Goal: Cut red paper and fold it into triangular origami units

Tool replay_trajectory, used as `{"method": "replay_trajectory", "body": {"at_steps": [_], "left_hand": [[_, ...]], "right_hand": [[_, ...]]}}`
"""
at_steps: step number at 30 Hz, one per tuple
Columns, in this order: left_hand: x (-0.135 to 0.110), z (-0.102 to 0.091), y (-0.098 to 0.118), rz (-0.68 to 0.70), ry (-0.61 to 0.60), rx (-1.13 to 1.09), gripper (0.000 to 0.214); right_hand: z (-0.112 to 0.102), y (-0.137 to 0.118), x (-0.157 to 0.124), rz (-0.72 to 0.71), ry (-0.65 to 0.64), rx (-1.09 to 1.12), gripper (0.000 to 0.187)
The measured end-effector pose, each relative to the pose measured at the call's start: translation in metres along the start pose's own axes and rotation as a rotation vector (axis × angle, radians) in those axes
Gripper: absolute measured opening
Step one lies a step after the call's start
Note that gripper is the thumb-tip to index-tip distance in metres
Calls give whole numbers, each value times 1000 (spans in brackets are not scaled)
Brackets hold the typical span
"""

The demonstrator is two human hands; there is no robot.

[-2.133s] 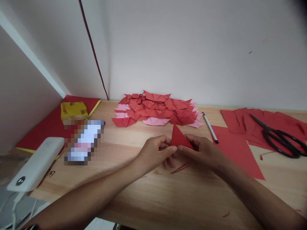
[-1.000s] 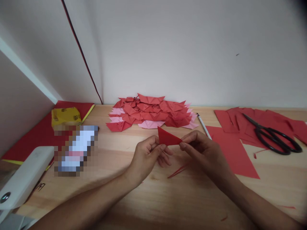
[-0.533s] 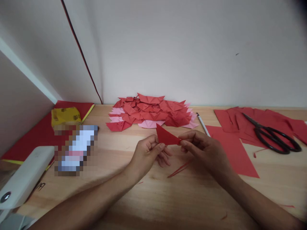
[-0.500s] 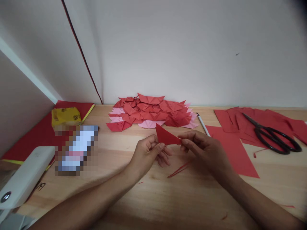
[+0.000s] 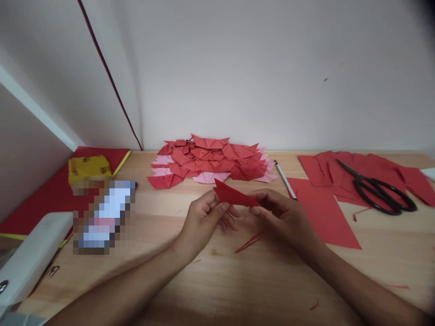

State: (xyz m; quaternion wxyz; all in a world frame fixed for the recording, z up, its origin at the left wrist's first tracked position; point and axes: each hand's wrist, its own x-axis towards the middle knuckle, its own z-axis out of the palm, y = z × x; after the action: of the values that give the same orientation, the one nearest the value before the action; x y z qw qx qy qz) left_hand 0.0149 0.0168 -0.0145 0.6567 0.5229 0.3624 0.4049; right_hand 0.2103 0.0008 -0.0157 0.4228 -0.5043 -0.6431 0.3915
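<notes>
Between my hands, above the wooden table, is a folded piece of red paper with pointed ends. My left hand pinches its left part between thumb and fingers. At the right tip, the thumb and fingers of my right hand close on the paper; some of those fingers are hidden. Behind it, against the wall, lies a pile of red and pink folded paper pieces. Thin red paper strips lie under my hands.
At right are a red paper sheet, more red paper, black-handled scissors and a white pen. To the left lie a blurred phone, a yellow packet, a dark red folder and a white device.
The folded red paper has tilted, its right end turning and showing more of its layers. My right fingers have shifted along that end. The camera view has moved slightly.
</notes>
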Motion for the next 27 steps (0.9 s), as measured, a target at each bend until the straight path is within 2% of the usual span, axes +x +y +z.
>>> {"method": "replay_trajectory", "body": {"at_steps": [4,10,16,20,23,27], "left_hand": [[-6,4,4,85,41,129,16],[-6,2,4,136,103,184,15],[-6,1,1,105,104,165,17],[-5,3,3,68,106,161,19],[-5,4,3,68,99,176,19],[-7,3,4,96,31,316,17]], "right_hand": [[2,-1,-2,16,-24,-31,16],[3,-2,-5,-88,177,21,16],[1,-5,-5,-145,211,-105,5],[1,-2,-5,-130,233,-43,12],[1,-2,-3,-87,173,-48,19],[1,-6,-2,23,-80,-57,18]]}}
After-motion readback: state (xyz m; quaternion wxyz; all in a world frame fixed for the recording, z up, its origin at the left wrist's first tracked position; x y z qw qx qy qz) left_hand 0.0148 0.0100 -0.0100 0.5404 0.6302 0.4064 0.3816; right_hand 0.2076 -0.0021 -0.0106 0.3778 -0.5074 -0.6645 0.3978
